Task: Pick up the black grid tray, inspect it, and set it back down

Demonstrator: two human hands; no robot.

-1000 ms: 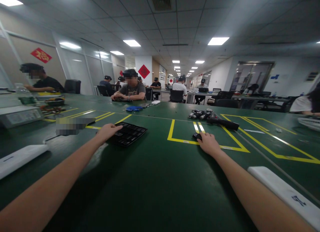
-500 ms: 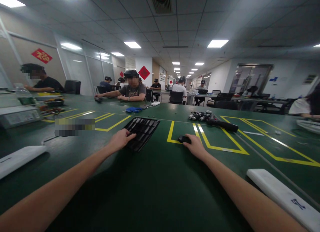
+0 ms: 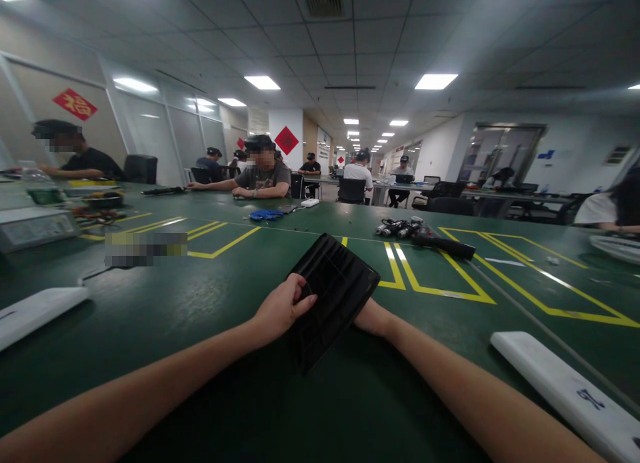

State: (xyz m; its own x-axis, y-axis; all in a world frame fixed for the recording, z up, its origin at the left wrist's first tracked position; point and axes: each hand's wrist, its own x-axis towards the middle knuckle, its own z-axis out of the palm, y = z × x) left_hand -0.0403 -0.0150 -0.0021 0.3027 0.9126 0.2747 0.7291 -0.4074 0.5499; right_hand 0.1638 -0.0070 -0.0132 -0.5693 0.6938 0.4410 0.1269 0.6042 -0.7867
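Note:
A black rectangular plastic panel [image 3: 335,276] with ridges across its face is held up tilted over the green table. My left hand [image 3: 280,310] grips its left edge, thumb on the face I see and fingers curled at the rim. Behind the panel's lower right side is my right hand [image 3: 373,318]; only its back and wrist show. The fingers are hidden, so whether they touch the panel or hold anything is unclear. The small black object from the earlier frame is out of sight.
Yellow tape outlines [image 3: 450,293] mark the green table [image 3: 220,396]. Beyond them lie a bundle of black and silver cylindrical parts [image 3: 400,228], a black tube [image 3: 447,246] and a blue item [image 3: 266,215]. White blocks lie left [image 3: 43,310] and right [image 3: 555,376]. A person [image 3: 263,173] sits opposite.
The black panel has moved right and nearer me in my left hand, its tilt changed. My right hand, which held a small black object on the table, has moved in behind the panel.

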